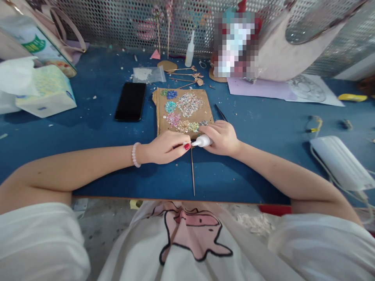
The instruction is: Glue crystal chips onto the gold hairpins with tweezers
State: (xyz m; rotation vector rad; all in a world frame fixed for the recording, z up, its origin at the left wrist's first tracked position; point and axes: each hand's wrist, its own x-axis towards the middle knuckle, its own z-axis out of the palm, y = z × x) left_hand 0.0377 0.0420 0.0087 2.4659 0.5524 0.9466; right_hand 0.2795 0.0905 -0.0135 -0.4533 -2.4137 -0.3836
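Observation:
My right hand (222,137) is closed around a small white glue bottle (206,140), its nozzle aimed left. The nozzle tip reaches the fingertips of my left hand (168,147), which pinch the upper end of a thin gold hair stick (192,173). The stick's shaft points down toward the table's front edge; its head is mostly hidden by my fingers. Just beyond both hands lies a cardboard square (209,107) bearing small heaps of rhinestones (190,104) in silver, blue, turquoise, pink and yellow. Dark tweezers (220,112) rest beside the cardboard, behind my right hand.
A black phone (130,102) lies left of the cardboard, near a tissue box (47,91). Behind are several hair sticks (184,74), a plastic bag (149,74) and an upright glue bottle (190,50). A white power bank (341,162) with cables sits right; a handbag (288,50) stands behind.

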